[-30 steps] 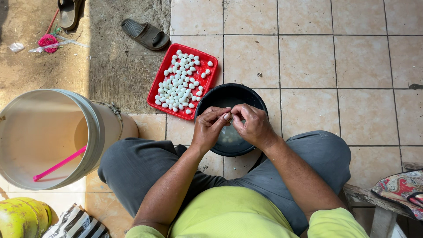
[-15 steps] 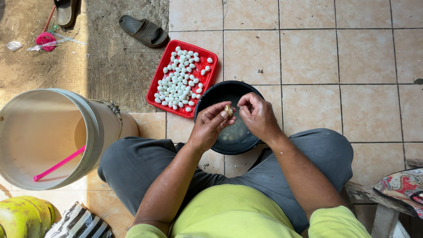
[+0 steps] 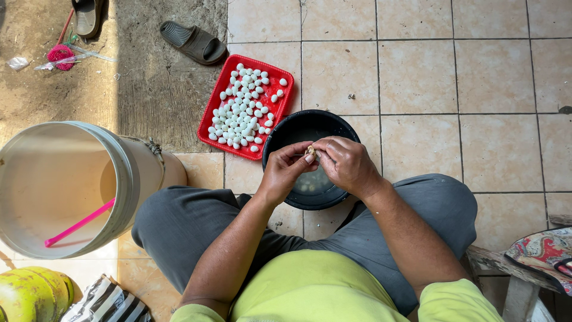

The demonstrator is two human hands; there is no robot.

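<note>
My left hand [image 3: 285,171] and my right hand [image 3: 344,162] meet over a black bowl [image 3: 280,134] on the tiled floor. Between the fingertips of both hands sits one small speckled egg [image 3: 310,152], partly covered by my fingers. Water and a few small eggs show in the bowl's bottom. Just left of the bowl lies a red square tray [image 3: 225,83] holding several small white peeled eggs [image 3: 242,111]. My grey-trousered knees flank the bowl.
A big white bucket [image 3: 128,173] with a pink stick [image 3: 78,223] stands at the left. Two dark sandals [image 3: 194,42] lie on the bare ground beyond the tray. A yellow-green object [image 3: 33,293] sits at bottom left, patterned cloth [image 3: 539,250] at right.
My hands have stayed together over the bowl, fingers shifting slightly around the small egg. The view has drifted a little.
</note>
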